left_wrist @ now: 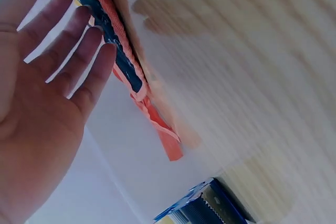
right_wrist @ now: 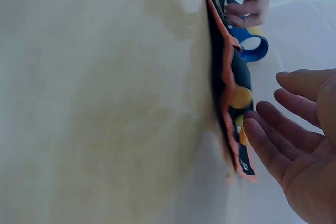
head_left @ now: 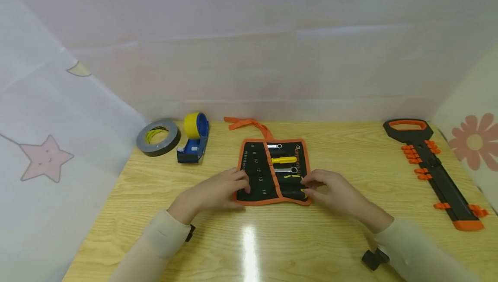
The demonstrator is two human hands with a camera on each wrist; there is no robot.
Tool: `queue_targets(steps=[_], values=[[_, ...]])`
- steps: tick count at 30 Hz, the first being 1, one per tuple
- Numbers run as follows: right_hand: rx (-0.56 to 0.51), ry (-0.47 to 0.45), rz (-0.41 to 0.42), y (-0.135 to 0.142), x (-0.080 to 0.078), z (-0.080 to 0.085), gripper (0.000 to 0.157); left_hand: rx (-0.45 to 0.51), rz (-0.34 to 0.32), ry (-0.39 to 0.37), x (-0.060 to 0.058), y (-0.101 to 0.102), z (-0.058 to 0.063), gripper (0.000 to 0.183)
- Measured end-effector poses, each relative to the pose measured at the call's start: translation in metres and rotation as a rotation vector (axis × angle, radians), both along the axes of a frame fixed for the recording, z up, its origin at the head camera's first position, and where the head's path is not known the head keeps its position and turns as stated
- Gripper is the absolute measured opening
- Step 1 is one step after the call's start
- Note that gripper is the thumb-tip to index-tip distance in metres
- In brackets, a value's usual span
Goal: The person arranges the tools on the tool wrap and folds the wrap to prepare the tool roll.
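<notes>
A black tool pouch point(head_left: 254, 187) with orange trim lies unfolded on the table, numbers printed down its left half. Out of its pockets on the right half show a wrench point(head_left: 285, 170), a second wrench end point(head_left: 275, 146), a yellow handle point(head_left: 284, 160) and dark tools with yellow marks. My left hand point(head_left: 218, 189) is at the pouch's lower left, its fingers extended and loosely spread in the left wrist view. At the lower right edge is my right hand point(head_left: 334, 191), fingertips by the dark tools; in the right wrist view its thumb stands apart from the fingers. Neither hand grips anything.
Behind on the left are a roll of grey tape point(head_left: 168, 144) and a blue tape dispenser point(head_left: 202, 143) with yellow tape. An orange strap point(head_left: 249, 123) trails from the pouch's top. A black holder with orange clips point(head_left: 447, 182) lies at the right. White printed sheets surround the table.
</notes>
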State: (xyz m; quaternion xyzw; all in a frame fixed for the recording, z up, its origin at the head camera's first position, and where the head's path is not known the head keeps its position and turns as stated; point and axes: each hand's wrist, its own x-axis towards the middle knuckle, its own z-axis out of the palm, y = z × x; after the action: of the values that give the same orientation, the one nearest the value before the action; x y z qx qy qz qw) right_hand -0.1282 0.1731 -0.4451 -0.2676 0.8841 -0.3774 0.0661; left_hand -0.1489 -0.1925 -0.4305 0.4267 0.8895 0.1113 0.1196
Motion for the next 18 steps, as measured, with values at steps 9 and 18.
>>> queue_targets(steps=[9, 18], values=[[0.022, 0.018, 0.031, -0.005, 0.015, -0.016, 0.032, -0.023, -0.019, 0.04, 0.004, 0.003, -0.003, 0.012], [0.099, 0.023, 0.016, -0.008, 0.016, -0.015, 0.038, 0.062, 0.062, 0.009, 0.002, 0.006, -0.001, 0.008]])
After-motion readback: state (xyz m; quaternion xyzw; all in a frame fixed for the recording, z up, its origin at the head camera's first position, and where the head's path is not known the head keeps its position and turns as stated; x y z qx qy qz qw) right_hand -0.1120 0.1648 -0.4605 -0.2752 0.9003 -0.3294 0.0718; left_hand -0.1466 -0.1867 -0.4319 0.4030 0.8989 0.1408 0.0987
